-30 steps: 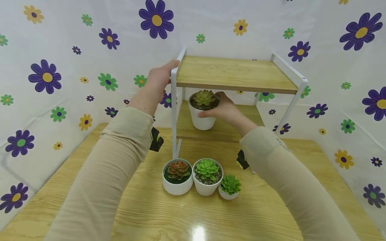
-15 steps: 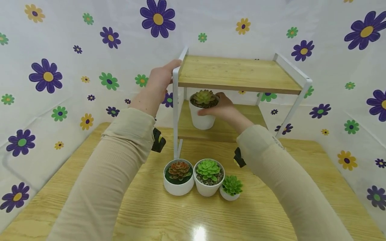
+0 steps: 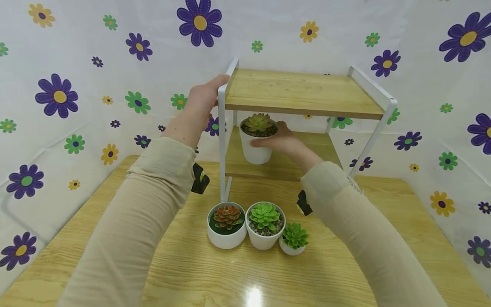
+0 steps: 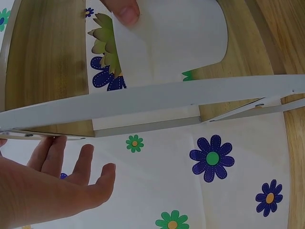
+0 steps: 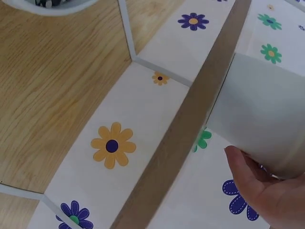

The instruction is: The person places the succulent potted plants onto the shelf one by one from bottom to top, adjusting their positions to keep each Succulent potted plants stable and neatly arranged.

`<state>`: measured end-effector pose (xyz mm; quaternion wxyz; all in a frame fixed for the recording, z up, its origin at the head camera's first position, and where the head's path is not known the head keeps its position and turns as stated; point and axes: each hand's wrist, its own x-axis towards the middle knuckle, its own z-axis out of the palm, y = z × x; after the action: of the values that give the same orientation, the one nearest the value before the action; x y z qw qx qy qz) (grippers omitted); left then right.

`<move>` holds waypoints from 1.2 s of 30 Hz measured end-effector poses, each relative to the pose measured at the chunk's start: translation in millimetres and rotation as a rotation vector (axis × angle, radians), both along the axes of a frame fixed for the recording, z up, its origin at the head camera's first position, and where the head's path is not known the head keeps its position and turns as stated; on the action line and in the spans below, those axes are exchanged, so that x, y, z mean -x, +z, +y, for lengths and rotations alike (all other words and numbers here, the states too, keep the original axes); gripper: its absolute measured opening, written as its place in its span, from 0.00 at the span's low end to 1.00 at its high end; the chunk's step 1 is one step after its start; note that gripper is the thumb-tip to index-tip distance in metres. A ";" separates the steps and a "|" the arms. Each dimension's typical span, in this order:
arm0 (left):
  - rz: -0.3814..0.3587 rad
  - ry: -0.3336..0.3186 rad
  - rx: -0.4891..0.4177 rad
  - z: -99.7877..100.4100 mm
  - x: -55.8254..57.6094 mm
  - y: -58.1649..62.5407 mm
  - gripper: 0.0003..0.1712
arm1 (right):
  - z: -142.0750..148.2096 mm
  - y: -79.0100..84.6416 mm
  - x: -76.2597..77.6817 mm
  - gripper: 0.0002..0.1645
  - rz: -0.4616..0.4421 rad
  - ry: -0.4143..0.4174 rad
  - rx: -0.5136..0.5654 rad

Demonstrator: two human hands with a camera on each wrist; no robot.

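My right hand (image 3: 284, 141) holds a white pot (image 3: 256, 152) with a pale green, rosette-shaped succulent (image 3: 259, 122), its thumb across the front and fingers around the far side. The pot stands upright over the lower board (image 3: 307, 164) of a two-tier wooden rack (image 3: 295, 91), near its left end. My left hand (image 3: 202, 102) grips the white metal side frame (image 3: 221, 128) at the top left corner. In the left wrist view its fingers (image 4: 82, 164) reach under the frame's edge. The right wrist view shows fingertips (image 5: 233, 155) against the pot wall.
In front of the rack on the wooden table (image 3: 215, 281) stand a wide white pot with a reddish succulent (image 3: 227, 217), a white pot with a bright green one (image 3: 264, 215), and a small green one (image 3: 294, 236). A flowered cloth (image 3: 161, 25) hangs behind.
The pot has shifted very slightly left on the lower board. My right hand's fingers have slipped a little lower at the rim. The left hand stays on the frame.
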<state>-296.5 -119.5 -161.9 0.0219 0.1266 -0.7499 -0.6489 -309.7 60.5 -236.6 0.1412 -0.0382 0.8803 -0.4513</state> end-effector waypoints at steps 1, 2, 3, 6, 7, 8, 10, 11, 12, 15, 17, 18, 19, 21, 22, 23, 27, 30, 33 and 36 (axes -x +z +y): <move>0.001 -0.001 0.000 0.0 -0.2 -0.1 0.38 | -0.3 -0.2 -0.9 0.64 -0.004 -0.007 -0.004; 0.001 -0.002 0.001 0.1 -0.2 -0.2 0.38 | -0.4 -0.7 -1.5 0.65 -0.010 -0.011 -0.002; 0.002 -0.002 -0.001 0.1 -0.2 -0.3 0.38 | -0.5 -1.0 -2.3 0.65 -0.014 -0.014 -0.005; 0.004 -0.002 -0.003 0.1 0.0 -0.7 0.39 | -0.6 -0.2 -5.2 0.65 -0.023 -0.018 0.006; 0.004 -0.003 -0.003 0.4 0.3 -1.1 0.39 | 0.0 0.0 -6.4 0.64 -0.023 -0.016 0.012; 0.004 -0.004 -0.004 0.7 0.6 -1.5 0.39 | 0.8 0.4 -7.8 0.63 -0.022 -0.014 0.015; 0.003 -0.004 -0.007 1.3 1.1 -2.1 0.39 | 3.1 1.3 -10.7 0.62 -0.022 -0.009 0.006; 0.003 -0.003 -0.008 1.5 1.3 -2.3 0.39 | 4.2 1.6 -12.3 0.61 -0.019 -0.004 0.004; 0.003 -0.004 -0.006 1.6 1.6 -2.4 0.39 | 5.3 1.8 -14.0 0.60 -0.014 0.002 -0.008; 0.004 -0.001 0.001 1.3 2.1 -2.3 0.39 | 8.6 1.7 -19.5 0.57 0.006 0.017 -0.051; 0.003 0.001 0.010 0.8 2.0 -1.9 0.39 | 10.5 1.3 -23.7 0.54 0.030 0.031 -0.075; 0.001 0.002 0.013 0.5 1.9 -1.8 0.39 | 11.5 0.9 -26.1 0.54 0.040 0.039 -0.083; 0.000 0.003 0.013 0.3 1.9 -1.6 0.39 | 12.5 0.5 -28.5 0.53 0.050 0.045 -0.084; -0.004 0.002 0.014 0.1 1.5 -1.3 0.39 | 14.5 -0.2 -33.8 0.52 0.071 0.061 -0.087; -0.006 0.001 0.015 0.0 1.4 -1.2 0.39 | 15.2 -0.7 -36.7 0.52 0.077 0.063 -0.089; -0.008 0.001 0.013 0.0 1.3 -1.1 0.39 | 16.1 -1.5 -39.7 0.51 0.083 0.068 -0.089; -0.011 -0.004 0.007 0.4 1.1 -0.9 0.39 | 20.1 -4.4 -52.8 0.50 0.099 0.085 -0.124; -0.015 -0.009 0.005 0.5 0.5 -1.2 0.39 | 26.1 -9.5 -63.2 0.50 0.117 0.098 -0.142; -0.016 -0.010 0.012 0.2 0.2 -0.8 0.40 | 35.3 -16.5 -72.1 0.50 0.139 0.106 -0.131; -0.022 -0.013 0.020 0.2 0.5 -0.5 0.40 | 47.6 -24.2 -79.9 0.50 0.153 0.117 -0.121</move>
<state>-297.1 -119.3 -162.4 0.0107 0.1285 -0.7574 -0.6401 -229.9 108.1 -260.7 0.1018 -0.1150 0.9105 -0.3839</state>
